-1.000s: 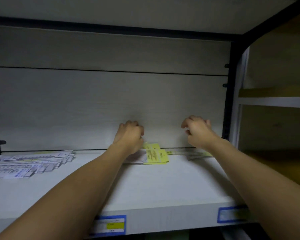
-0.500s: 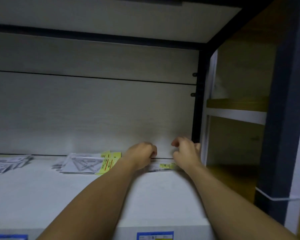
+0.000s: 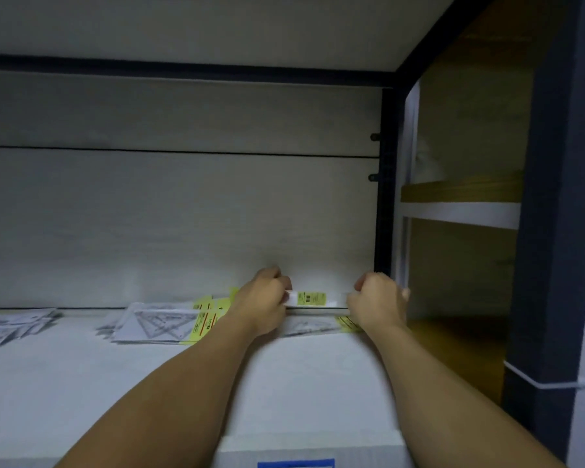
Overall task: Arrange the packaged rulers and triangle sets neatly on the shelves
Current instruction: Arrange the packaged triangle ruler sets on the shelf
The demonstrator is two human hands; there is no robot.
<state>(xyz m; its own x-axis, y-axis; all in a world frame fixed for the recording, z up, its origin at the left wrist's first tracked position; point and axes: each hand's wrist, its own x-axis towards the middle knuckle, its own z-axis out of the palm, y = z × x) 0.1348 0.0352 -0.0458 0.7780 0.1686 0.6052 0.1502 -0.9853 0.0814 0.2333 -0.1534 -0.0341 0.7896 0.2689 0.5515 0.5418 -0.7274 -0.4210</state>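
Left grip: the left hand (image 3: 262,300) is clenched on the left end of a narrow packaged set (image 3: 313,298), fingers curled over its top edge.
Right grip: the right hand (image 3: 379,300) is clenched on the right end of the same pack, knuckles toward the camera.
Held pack: lifted clear of the shelf (image 3: 183,383), on edge, with a yellow label facing forward; only the stretch between the two hands shows.
Long axis: runs left to right, parallel to the shelf's back edge and to the back panel (image 3: 183,231).
Position: at the back right corner of the shelf, close to the back panel, with the right hand just beside the dark upright post (image 3: 384,197).
Beneath it: another pack with a yellow tag (image 3: 318,327) lies flat on the shelf directly under the held one, between the two wrists.
Key relation: the held pack sits straight above that flat pack and is already lined up with it, so the coming move looks like a plain lowering with no turn needed.
Nearer hand: both are equally placed, one at each end; neither leads.
Further left: a loose stack of triangle sets (image 3: 159,324) lies along the back edge, near the left hand, and a blurred pile of rulers (image 3: 11,327) sits toward the back left.
Risk: my guess is the thin pack could bow or slip askew if one end is let down first.
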